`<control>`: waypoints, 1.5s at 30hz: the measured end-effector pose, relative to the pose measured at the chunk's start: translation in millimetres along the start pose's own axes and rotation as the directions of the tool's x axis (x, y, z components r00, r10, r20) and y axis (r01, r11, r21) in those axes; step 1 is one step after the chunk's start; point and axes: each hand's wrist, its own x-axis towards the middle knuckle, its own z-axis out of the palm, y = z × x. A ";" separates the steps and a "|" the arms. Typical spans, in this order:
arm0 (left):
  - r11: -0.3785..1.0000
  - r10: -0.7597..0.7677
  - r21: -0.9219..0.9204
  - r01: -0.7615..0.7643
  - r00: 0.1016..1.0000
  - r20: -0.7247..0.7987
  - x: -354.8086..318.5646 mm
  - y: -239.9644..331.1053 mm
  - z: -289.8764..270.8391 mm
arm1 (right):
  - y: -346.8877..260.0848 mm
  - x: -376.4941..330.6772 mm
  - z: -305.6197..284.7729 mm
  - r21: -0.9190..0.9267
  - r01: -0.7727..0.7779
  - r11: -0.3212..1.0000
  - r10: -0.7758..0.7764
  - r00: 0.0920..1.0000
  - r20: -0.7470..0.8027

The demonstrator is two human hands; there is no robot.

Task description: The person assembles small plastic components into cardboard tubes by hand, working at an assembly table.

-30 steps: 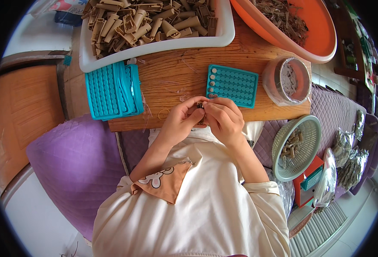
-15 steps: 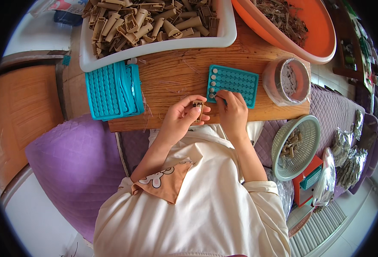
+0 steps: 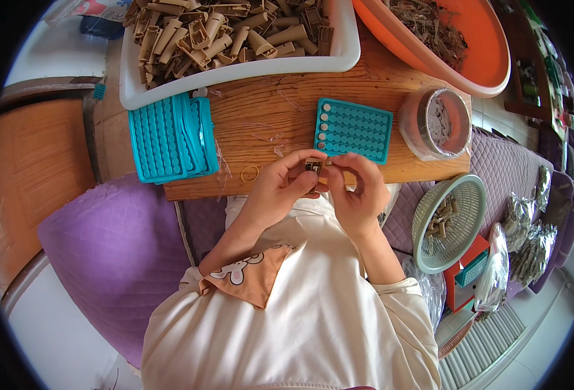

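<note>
Upright in the fingers of my left hand [image 3: 278,187] is a small tan plastic housing [image 3: 313,167] with a dark hollow side. My right hand [image 3: 363,196] pinches a tiny pale piece [image 3: 329,163] against the housing's upper right edge; fingertips hide most of that piece. Just beyond both hands lies a teal tray [image 3: 365,130] with rows of round pockets. Several small silvery-white discs [image 3: 324,117] sit in its left column, and the pocket at the near end of that column looks brownish.
A white bin [image 3: 235,77] of tan housings stands at the far left, above stacked teal trays [image 3: 160,146]. To the right are an orange basin [image 3: 498,71], a plastic-lined tub [image 3: 417,133] and a green basket [image 3: 472,231]. A yellow ring [image 3: 250,173] lies near the table edge.
My right hand has come back from the teal tray to the housing and now touches it with a small piece. My left hand has turned the housing slightly.
</note>
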 end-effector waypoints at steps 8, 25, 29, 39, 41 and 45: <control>0.998 -0.023 0.054 0.023 1.000 0.000 -1.5 3.2 6.8 | 1.0 6.0 -7.9 -0.078 0.210 0.975 -0.193 0.963 0.186; 0.892 -0.060 0.452 -0.010 0.988 0.139 -2.2 20.2 7.6 | -19.8 68.3 -31.7 -0.037 -0.295 0.955 0.223 0.630 0.743; 0.907 -0.023 0.417 -0.052 0.985 0.173 5.4 16.2 -5.5 | -16.6 92.2 -26.1 -0.100 -0.280 0.955 0.236 0.510 0.827; 1.000 -0.009 0.027 0.006 0.994 0.110 2.6 35.7 -21.9 | -1.6 182.3 12.0 -0.142 0.024 0.990 0.063 0.815 0.576; 1.000 -0.018 0.018 0.016 0.996 0.090 2.7 36.5 -21.4 | 7.8 200.2 21.6 -0.199 0.029 0.980 0.085 0.836 0.542; 0.999 -0.036 0.006 0.035 0.996 0.087 0.9 34.1 -21.7 | 24.5 219.5 45.5 -0.226 0.084 0.971 0.028 0.892 0.452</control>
